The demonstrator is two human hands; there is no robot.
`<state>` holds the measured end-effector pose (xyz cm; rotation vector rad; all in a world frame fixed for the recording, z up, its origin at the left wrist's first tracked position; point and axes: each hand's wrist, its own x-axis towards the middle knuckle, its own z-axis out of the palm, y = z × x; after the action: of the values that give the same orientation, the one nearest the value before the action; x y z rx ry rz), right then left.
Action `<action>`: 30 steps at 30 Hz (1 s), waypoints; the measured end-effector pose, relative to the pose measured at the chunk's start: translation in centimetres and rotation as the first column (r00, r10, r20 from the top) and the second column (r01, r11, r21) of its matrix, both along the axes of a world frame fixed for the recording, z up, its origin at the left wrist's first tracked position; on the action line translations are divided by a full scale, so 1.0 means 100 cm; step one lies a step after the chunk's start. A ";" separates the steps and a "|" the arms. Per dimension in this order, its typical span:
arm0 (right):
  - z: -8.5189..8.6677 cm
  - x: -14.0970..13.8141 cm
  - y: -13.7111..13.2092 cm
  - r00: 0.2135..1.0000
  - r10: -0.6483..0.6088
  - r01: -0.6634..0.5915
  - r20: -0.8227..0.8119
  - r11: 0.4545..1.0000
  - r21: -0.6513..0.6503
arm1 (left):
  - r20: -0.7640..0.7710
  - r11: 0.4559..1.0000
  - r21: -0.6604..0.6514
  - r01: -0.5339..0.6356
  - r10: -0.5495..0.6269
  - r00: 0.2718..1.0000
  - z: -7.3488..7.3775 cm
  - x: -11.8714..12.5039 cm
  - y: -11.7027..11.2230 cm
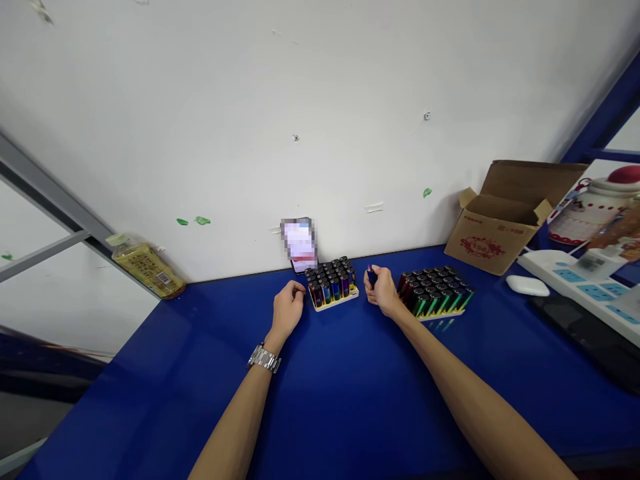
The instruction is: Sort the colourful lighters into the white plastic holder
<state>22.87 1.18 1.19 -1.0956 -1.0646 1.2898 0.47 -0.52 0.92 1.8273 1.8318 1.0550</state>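
Observation:
Two pale trays of upright lighters stand on the blue table [340, 393] near the wall. My left hand [287, 308], with a metal watch on its wrist, rests curled on the table just left of the left tray [333, 283]; I see nothing in its fingers. My right hand [383, 291] sits between the trays and is closed on a dark blue lighter [371, 275] held upright. The right tray [436, 291], holding red and green lighters, stands right beside this hand.
A phone [299, 244] leans on the white wall behind the left tray. A yellow bottle [145, 265] lies at the far left. An open cardboard box [505, 217], a white mouse [527, 285] and a power strip [583, 287] crowd the right side.

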 end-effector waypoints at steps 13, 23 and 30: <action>-0.007 -0.001 -0.004 0.954 -0.217 0.113 0.207 0.899 0.423 | 0.010 1.000 0.001 -0.002 0.002 1.000 0.000 0.000 0.001; -0.010 0.002 -0.004 0.917 -0.264 0.072 0.300 0.848 0.524 | -0.001 1.000 0.005 0.001 -0.001 1.000 0.001 0.000 0.000; -0.010 0.008 -0.004 0.807 -0.369 -0.031 0.462 0.753 0.657 | -0.006 1.000 0.004 0.002 -0.002 1.000 0.000 0.000 0.000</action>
<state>23.65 0.78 0.20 -1.0157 -1.6478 0.3373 0.48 -0.48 0.92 1.8364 1.8325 1.0537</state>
